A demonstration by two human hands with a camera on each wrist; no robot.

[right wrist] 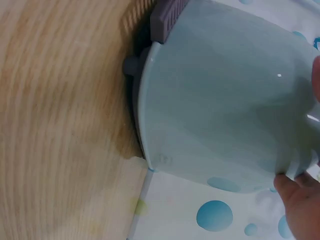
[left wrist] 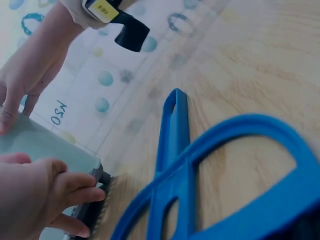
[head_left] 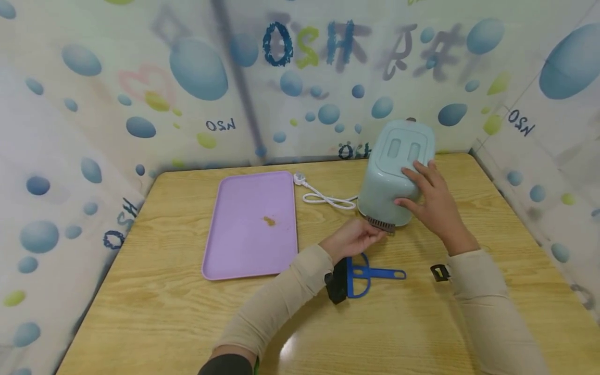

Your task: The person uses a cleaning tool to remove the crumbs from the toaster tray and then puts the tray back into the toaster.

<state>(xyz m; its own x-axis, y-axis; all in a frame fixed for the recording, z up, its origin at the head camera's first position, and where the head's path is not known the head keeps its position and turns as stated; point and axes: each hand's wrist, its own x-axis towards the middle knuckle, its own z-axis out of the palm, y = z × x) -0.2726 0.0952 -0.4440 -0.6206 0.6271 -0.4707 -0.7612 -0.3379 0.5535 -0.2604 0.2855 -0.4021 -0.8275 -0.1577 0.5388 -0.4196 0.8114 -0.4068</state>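
Note:
A pale green toaster [head_left: 386, 190] with two slots in its top stands at the table's back right. My left hand [head_left: 352, 240] is low at its front, fingertips pinching the ridged dark brown edge of the crumb tray [head_left: 380, 224] at the toaster's base. In the left wrist view, the fingers [left wrist: 82, 195] lie along that dark edge. My right hand [head_left: 436, 200] rests spread over the toaster's near right top edge, thumb on the side and fingertips on the top. The right wrist view shows the toaster's side [right wrist: 225, 95] and its dark base close over the wood.
Left of the toaster lies a purple tray [head_left: 244, 250] bearing a few brown crumbs [head_left: 269, 221]. A white cord with a plug [head_left: 300, 178] lies between them. Below my left hand is a blue-handled tool [head_left: 387, 274] with a black head [head_left: 336, 284]. Patterned walls [head_left: 290, 125] border the table.

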